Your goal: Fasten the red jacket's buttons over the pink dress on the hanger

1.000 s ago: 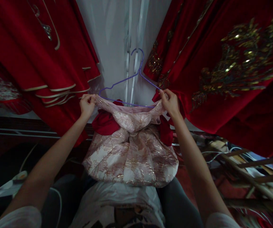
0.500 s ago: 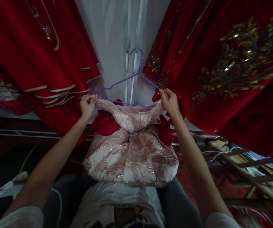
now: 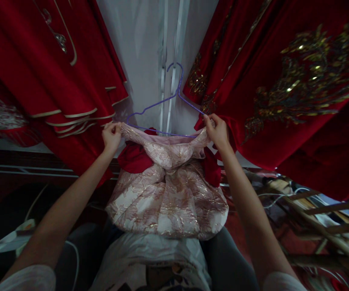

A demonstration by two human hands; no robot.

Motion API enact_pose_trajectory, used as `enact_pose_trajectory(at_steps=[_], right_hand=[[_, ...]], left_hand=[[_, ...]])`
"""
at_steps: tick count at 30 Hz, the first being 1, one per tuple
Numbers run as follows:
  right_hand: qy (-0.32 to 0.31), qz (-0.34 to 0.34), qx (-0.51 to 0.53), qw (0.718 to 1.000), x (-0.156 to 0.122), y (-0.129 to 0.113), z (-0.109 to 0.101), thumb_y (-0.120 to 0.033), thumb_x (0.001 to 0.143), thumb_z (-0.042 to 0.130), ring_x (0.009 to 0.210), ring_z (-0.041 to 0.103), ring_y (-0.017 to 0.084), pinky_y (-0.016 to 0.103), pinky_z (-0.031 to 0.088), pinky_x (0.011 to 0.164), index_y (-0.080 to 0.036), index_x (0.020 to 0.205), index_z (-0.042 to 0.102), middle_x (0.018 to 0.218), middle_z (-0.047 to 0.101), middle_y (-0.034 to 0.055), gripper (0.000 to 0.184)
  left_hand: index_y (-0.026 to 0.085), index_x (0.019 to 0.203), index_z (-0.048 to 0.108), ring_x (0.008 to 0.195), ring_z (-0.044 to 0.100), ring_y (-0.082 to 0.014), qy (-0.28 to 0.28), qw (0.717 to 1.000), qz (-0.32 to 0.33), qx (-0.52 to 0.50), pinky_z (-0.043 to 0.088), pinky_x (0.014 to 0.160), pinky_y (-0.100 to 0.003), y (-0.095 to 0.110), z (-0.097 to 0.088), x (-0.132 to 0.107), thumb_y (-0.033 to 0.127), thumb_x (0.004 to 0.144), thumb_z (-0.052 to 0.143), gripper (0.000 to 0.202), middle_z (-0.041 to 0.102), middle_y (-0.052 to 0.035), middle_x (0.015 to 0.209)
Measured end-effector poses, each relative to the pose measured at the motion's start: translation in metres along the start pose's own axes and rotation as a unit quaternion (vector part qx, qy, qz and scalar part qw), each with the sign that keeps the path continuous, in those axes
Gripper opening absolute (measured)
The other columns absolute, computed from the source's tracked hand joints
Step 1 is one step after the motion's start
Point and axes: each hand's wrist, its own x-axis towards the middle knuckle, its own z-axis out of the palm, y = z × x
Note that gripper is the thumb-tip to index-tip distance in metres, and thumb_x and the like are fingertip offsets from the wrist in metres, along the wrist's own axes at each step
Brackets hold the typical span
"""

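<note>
A pale pink dress [image 3: 168, 198] with gold brocade and red sleeve pieces lies over my lap. My left hand [image 3: 112, 136] pinches its left top edge. On the other side, my right hand [image 3: 216, 130] pinches the right top edge, right where the purple wire hanger [image 3: 177, 92] reaches the cloth. The hanger's hook points up and away from me. Its left end sits just beside the cloth near my left fingers, and its lower bar crosses the dress's pink lining. Whether my right fingers also grip the wire I cannot tell.
Red garments with pale trim [image 3: 80, 81] hang at the left. More red garments with gold sequin embroidery [image 3: 307, 68] hang at the right. Behind the hanger is a pale wall [image 3: 138, 48] with vertical strips. A wooden rack [image 3: 320, 226] with cables stands at the lower right.
The hanger's left end has shifted slightly to the right, away from my left fingers. Both hands keep their hold on the dress, nearly still.
</note>
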Motion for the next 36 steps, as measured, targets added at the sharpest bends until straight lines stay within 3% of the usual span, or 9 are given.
enact_pose_trajectory(at_steps=[11, 15, 20, 23, 28, 30, 34, 36], right_hand=[[-0.005, -0.001, -0.003, 1.000, 0.000, -0.001, -0.002, -0.061, 0.089, 0.043, 0.055, 0.043, 0.013, 0.026, 0.030, 0.054, -0.019, 0.070, 0.056, 0.059, 0.051, -0.0005, 0.047], [-0.003, -0.005, -0.013, 1.000, 0.001, -0.001, -0.004, -0.060, 0.089, 0.043, 0.054, 0.043, 0.013, 0.027, 0.030, 0.054, -0.020, 0.071, 0.056, 0.059, 0.050, -0.0009, 0.046], [-0.018, -0.016, -0.002, 1.000, 0.002, 0.005, -0.003, -0.060, 0.091, 0.039, 0.056, 0.042, 0.013, 0.027, 0.032, 0.056, -0.020, 0.069, 0.051, 0.058, 0.047, -0.0013, 0.047], [-0.023, -0.019, -0.008, 1.000, 0.006, 0.007, 0.000, -0.059, 0.091, 0.038, 0.058, 0.044, 0.014, 0.027, 0.034, 0.058, -0.021, 0.072, 0.049, 0.062, 0.050, -0.0004, 0.045], [-0.039, -0.017, -0.006, 0.999, 0.015, -0.001, 0.011, -0.063, 0.089, 0.040, 0.060, 0.047, 0.016, 0.029, 0.036, 0.061, -0.021, 0.083, 0.050, 0.066, 0.053, 0.0015, 0.043], [-0.034, -0.025, 0.004, 0.999, 0.016, -0.005, 0.014, -0.063, 0.089, 0.039, 0.064, 0.050, 0.017, 0.029, 0.038, 0.063, -0.021, 0.086, 0.051, 0.071, 0.056, 0.0034, 0.044], [-0.026, -0.028, 0.026, 0.999, 0.010, -0.008, 0.015, -0.061, 0.092, 0.032, 0.067, 0.053, 0.018, 0.030, 0.040, 0.065, -0.022, 0.087, 0.051, 0.074, 0.058, 0.0046, 0.044], [-0.026, -0.022, 0.029, 0.999, 0.008, -0.006, 0.016, -0.062, 0.093, 0.030, 0.066, 0.053, 0.018, 0.030, 0.040, 0.064, -0.022, 0.086, 0.051, 0.070, 0.056, 0.0035, 0.045]], left_hand=[[0.017, 0.080, 0.065, 0.084, 0.057, -0.0182, -0.006, 1.000, 0.002, -0.014, 0.046, 0.086, -0.033, 0.015, 0.007, 0.011, 0.047, 0.085, 0.052, 0.033, 0.059, -0.0045, 0.081], [0.017, 0.077, 0.066, 0.087, 0.057, -0.0188, -0.024, 0.998, 0.045, -0.027, 0.046, 0.087, -0.032, 0.044, 0.022, 0.027, 0.043, 0.086, 0.054, 0.029, 0.060, -0.0051, 0.080], [0.018, 0.080, 0.067, 0.091, 0.059, -0.0201, -0.116, 0.986, 0.107, -0.059, 0.046, 0.086, -0.031, 0.090, 0.040, 0.030, 0.044, 0.084, 0.057, 0.028, 0.063, -0.0062, 0.090], [0.017, 0.085, 0.068, 0.087, 0.061, -0.0196, -0.167, 0.977, 0.111, -0.068, 0.046, 0.084, -0.030, 0.100, 0.042, 0.026, 0.048, 0.086, 0.052, 0.035, 0.067, -0.0048, 0.088], [0.017, 0.092, 0.069, 0.086, 0.062, -0.0209, -0.246, 0.960, 0.117, -0.067, 0.047, 0.082, -0.030, 0.088, 0.033, 0.027, 0.050, 0.087, 0.047, 0.040, 0.070, -0.0038, 0.090], [0.017, 0.096, 0.067, 0.088, 0.062, -0.0208, -0.240, 0.962, 0.108, -0.073, 0.048, 0.082, -0.030, 0.078, 0.032, 0.029, 0.049, 0.088, 0.045, 0.039, 0.070, -0.0047, 0.093], [0.023, 0.117, 0.054, 0.080, 0.063, -0.0172, -0.184, 0.977, 0.003, -0.104, 0.051, 0.078, -0.033, 0.042, 0.035, 0.023, 0.039, 0.091, 0.035, 0.037, 0.064, -0.0058, 0.095], [0.024, 0.118, 0.053, 0.089, 0.062, -0.0192, -0.237, 0.971, -0.015, -0.036, 0.050, 0.084, -0.037, 0.020, 0.034, 0.010, 0.038, 0.084, 0.048, 0.037, 0.061, -0.0080, 0.102]])
